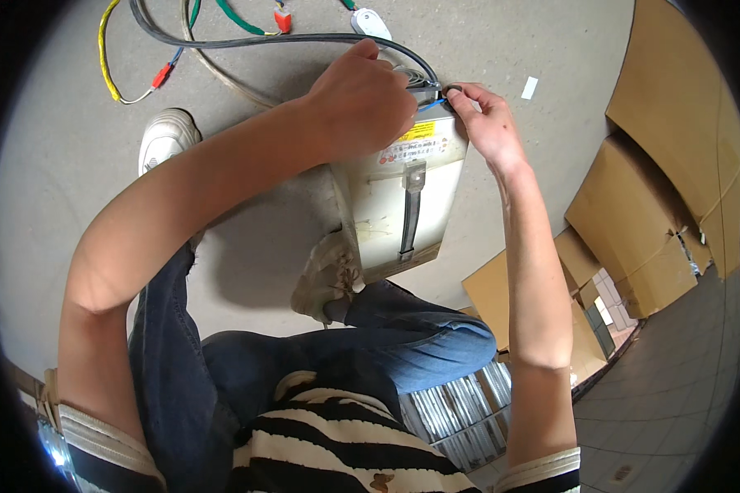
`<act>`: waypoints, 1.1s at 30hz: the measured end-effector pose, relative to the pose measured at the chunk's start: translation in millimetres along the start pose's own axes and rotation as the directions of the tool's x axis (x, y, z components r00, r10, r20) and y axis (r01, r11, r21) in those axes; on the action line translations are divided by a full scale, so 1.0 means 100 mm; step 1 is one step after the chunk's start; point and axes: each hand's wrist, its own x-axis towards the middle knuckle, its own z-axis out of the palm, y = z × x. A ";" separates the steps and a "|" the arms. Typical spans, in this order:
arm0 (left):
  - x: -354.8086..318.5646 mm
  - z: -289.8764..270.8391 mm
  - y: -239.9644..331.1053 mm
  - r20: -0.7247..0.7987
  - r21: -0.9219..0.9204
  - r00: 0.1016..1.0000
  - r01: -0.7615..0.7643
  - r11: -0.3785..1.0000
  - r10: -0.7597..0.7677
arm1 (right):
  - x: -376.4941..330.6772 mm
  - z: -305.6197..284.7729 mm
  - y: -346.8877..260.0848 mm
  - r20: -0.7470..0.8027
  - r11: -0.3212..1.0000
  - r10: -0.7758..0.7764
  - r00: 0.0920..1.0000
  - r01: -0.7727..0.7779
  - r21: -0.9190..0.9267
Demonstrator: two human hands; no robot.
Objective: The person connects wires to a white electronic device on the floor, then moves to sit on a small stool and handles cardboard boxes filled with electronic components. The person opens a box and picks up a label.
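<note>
A white box-shaped case (386, 205) with a black strap handle (411, 218) and a yellow label (420, 131) stands on the floor before my legs. My left hand (368, 100) is closed in a fist over its far end; whatever the fingers hold is hidden. At the far right corner my right hand (487, 123) pinches with thumb and forefinger at a small dark part. A short blue wire (430, 104) runs up to those fingertips. Between the hands, a thick black cable (304, 38) comes down to the case's end beside coiled grey wires (418, 78).
Beyond the case lie a yellow-sleeved wire (103, 49), red connectors (162, 76), a green-sleeved wire (238, 18) and a white oval plug (371, 25). A white slip (529, 88) lies on the floor. Cardboard boxes (633, 222) stand at right; my shoe (168, 135) is at left.
</note>
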 end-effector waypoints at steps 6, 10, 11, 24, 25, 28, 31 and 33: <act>0.00 -0.04 0.02 0.103 0.029 0.995 0.014 0.999 -0.017 | -0.10 0.15 -0.08 -0.234 0.980 -0.022 0.972 -0.026 -0.200; 0.01 -0.01 0.02 0.112 0.062 0.994 0.012 0.998 -0.018 | -0.19 0.23 -0.20 -0.332 0.967 -0.014 0.943 -0.073 -0.246; 0.01 0.00 0.03 0.106 0.078 0.994 0.007 0.997 -0.016 | -0.19 0.25 -0.20 -0.342 0.965 -0.004 0.940 -0.086 -0.248; 0.10 -0.17 0.01 0.105 -0.111 0.994 0.048 0.993 -0.036 | -0.67 0.39 0.42 -0.450 0.909 0.095 0.888 0.107 0.404; 0.10 -0.20 0.01 0.122 -0.114 0.992 0.051 0.992 -0.037 | -0.75 0.43 0.45 -0.465 0.918 0.105 0.879 0.094 0.385; 0.19 -0.31 0.04 0.241 -0.106 0.966 0.119 0.987 -0.090 | -0.89 0.59 0.47 -0.500 0.880 0.107 0.860 0.152 0.450; 0.26 -0.34 0.06 0.280 -0.111 0.954 0.137 0.984 -0.102 | -0.93 0.71 0.55 -0.566 0.890 0.077 0.821 0.200 0.410; 0.27 -0.35 0.07 0.277 -0.111 0.952 0.163 0.980 -0.127 | -0.95 0.75 0.55 -0.591 0.904 0.075 0.803 0.196 0.380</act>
